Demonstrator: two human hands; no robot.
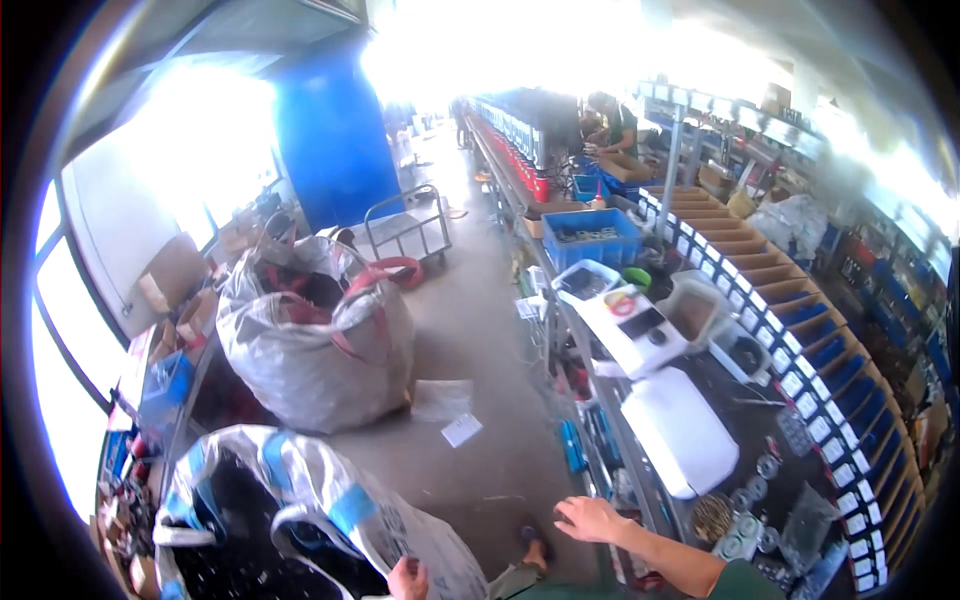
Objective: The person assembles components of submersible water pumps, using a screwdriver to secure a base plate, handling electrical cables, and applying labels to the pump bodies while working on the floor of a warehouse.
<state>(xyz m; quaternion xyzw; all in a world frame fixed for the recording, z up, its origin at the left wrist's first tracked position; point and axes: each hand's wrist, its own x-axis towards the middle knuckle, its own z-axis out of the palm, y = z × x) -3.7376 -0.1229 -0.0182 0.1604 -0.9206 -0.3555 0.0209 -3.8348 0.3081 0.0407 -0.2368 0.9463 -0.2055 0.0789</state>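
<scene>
Nearby, two hands (408, 580) (590, 520), two sacks (435, 548) (310, 375)

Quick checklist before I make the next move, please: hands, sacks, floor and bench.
1. Right grip free: ok; fingers open, nothing visible in it.
2. Left grip secure on the near sack: cannot tell; it is at the rim, but its fingers are partly out of frame.
3. Near sack's mouth open: ok; dark contents show inside.
4. Floor clear beside the far sack: not ok; a white sheet lies there.
5. Bench tidy: not ok; loose parts crowd its near end.
</scene>
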